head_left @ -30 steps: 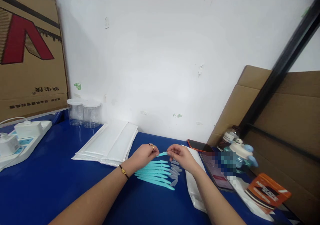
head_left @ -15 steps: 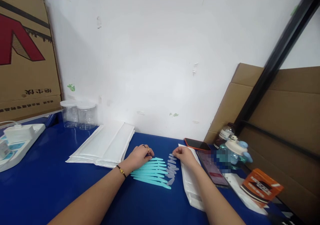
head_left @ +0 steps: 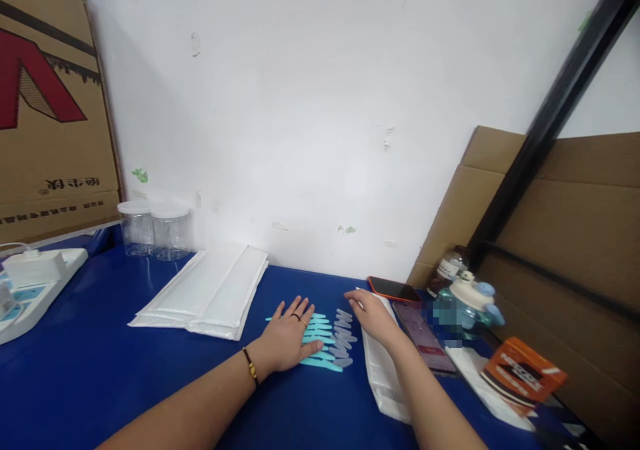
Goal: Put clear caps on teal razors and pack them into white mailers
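Observation:
Several thin turquoise sticks with narrow ends, shaped like eyebrow razors (head_left: 320, 339), lie side by side in a row on the blue table. At their right ends sits a column of translucent grey covers or blades (head_left: 343, 340); which of the two I cannot tell. My left hand (head_left: 286, 340) lies flat across the sticks, fingers spread, hiding their left parts. My right hand (head_left: 371, 313) hovers beside the top of the translucent column, fingers stretched loosely to the left, with nothing visible in them. Under my right wrist lies a white padded envelope (head_left: 383, 377).
White padded envelopes (head_left: 205, 293) are stacked at left, before two clear jars (head_left: 170, 233). A power strip (head_left: 47, 297) stands far left. Rightward are an orange-edged phone (head_left: 395, 289), another phone (head_left: 425, 337), a teal bottle (head_left: 465, 303) and an orange pouch (head_left: 523, 375).
My left hand has come nearer and right, opening from curled fingers at the sticks' top left to flat across them. My right fingers have lifted slightly off the translucent column.

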The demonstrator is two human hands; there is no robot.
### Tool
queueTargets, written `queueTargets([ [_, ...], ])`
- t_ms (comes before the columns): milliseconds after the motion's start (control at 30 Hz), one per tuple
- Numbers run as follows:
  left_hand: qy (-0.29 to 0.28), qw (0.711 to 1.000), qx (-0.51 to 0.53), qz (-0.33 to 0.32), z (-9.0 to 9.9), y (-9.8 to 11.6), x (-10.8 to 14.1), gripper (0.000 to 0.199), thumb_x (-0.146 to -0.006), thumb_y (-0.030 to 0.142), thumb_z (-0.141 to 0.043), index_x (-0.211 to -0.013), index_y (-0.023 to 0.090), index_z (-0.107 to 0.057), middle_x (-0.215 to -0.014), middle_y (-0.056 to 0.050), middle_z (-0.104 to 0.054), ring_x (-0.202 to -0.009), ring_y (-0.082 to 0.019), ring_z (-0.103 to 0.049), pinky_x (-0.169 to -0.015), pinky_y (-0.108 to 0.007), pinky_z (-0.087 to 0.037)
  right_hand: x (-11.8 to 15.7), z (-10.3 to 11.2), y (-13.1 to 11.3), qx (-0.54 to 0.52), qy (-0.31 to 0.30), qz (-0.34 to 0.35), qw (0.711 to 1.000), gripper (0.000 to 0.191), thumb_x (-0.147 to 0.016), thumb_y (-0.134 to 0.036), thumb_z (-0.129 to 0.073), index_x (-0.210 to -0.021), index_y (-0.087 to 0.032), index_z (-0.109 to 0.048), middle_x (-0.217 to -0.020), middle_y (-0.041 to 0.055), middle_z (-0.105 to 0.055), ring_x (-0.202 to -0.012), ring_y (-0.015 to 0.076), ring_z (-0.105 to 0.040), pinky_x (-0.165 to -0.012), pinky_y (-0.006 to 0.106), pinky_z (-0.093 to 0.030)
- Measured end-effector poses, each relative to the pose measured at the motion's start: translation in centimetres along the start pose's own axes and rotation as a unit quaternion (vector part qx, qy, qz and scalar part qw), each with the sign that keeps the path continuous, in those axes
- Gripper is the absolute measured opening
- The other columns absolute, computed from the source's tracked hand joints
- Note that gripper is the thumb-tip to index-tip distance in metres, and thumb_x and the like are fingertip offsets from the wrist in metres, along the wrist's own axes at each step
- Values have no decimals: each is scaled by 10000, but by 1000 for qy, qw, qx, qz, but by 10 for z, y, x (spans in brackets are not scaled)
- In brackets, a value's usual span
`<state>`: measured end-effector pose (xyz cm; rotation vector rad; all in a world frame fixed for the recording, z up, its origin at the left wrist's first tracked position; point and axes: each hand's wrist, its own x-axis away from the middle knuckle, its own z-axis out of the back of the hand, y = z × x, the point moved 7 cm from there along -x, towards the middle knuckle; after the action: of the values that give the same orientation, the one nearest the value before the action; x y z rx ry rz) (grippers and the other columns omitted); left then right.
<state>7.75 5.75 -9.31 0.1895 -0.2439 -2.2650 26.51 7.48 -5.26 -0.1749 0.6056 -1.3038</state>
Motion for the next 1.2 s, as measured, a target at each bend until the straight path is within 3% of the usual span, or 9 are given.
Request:
queueTargets([
  [133, 27, 999, -13, -10, -2, -10, -12, 751, -840, 672, -196, -1418, 194, -226, -1479, -106, -188, -1365, -277, -96, -1069, -499, -105, -1, 0, -1, 36, -5, -2, 999, 307, -833, -182, -408, -1018, -182, -653, -1056, 79, -645, -1062, 223, -536, -935, 364, -367],
  [233, 34, 999, -16, -12, -2, -14, -19, 751, -838, 675, -199, -1414, 194, -236, -1474, -106, -212, -1363, -275, -109, -1068, -492, -103, 2, 6, -11, 31, -10, 20, 999, 256, -793, -183, -452, -932, -187, -666, -958, 69, -656, -934, 205, -579, -845, 331, -414],
  [367, 83, 996, -15, -23, 17, -9, -15, 707, -847, 648, -239, -1389, 196, -288, -1447, -109, -289, -1340, -281, -181, -1061, -478, -118, 15, 2, -30, -43, -129, 59, 989, 146, -693, -160, -522, -736, -193, -658, -682, 4, -627, -599, 130, -558, -559, 224, -419],
  [467, 121, 992, 6, -29, 39, -5, -5, 559, -806, 591, -436, -1223, 221, -484, -1265, -90, -497, -1157, -261, -439, -956, -381, -309, 28, -6, -39, -68, -211, 62, 973, 107, -615, -149, -589, -682, -190, -661, -597, -24, -605, -529, 110, -537, -471, 188, -371],
  [533, 87, 995, 19, -53, 42, -2, 1, 383, -751, 504, -569, -1032, 244, -582, -1054, -35, -587, -932, -208, -555, -807, -301, -389, 32, -11, -42, -43, -228, 56, 971, 75, -572, -164, -643, -639, -191, -664, -568, -31, -601, -496, 104, -521, -435, 184, -337],
  [600, 43, 995, 24, -85, 41, 2, 4, 259, -716, 426, -636, -912, 258, -610, -932, 7, -599, -800, -170, -572, -702, -257, -393, 33, -15, -44, -7, -226, 50, 973, 66, -537, -177, -686, -595, -197, -662, -538, -34, -594, -454, 96, -489, -408, 187, -304],
  [833, 30, 989, -21, -142, 44, 15, 5, 189, -731, 378, -668, -872, 264, -615, -830, 33, -639, -756, -161, -581, -703, -262, -353, 35, -19, -51, 40, -230, 39, 972, 132, -493, -105, -654, -565, -215, -653, -529, -32, -590, -425, 89, -458, -388, 190, -266],
  [1033, 31, 976, -94, -195, 36, 25, 4, 36, -762, 279, -626, -784, 258, -645, -738, 28, -662, -715, -156, -593, -659, -256, -360, 38, -23, -46, 63, -284, 9, 957, 137, -518, -173, -623, -649, -199, -652, -592, -33, -594, -483, 94, -489, -418, 181, -311],
  [1200, 41, 971, -116, -207, 33, 28, 3, 63, -725, 218, -586, -689, 225, -637, -651, 8, -655, -646, -156, -581, -605, -255, -359, 40, -26, -45, 80, -302, 16, 950, 193, -514, -162, -601, -701, -192, -642, -638, -38, -597, -504, 87, -484, -420, 173, -311],
])
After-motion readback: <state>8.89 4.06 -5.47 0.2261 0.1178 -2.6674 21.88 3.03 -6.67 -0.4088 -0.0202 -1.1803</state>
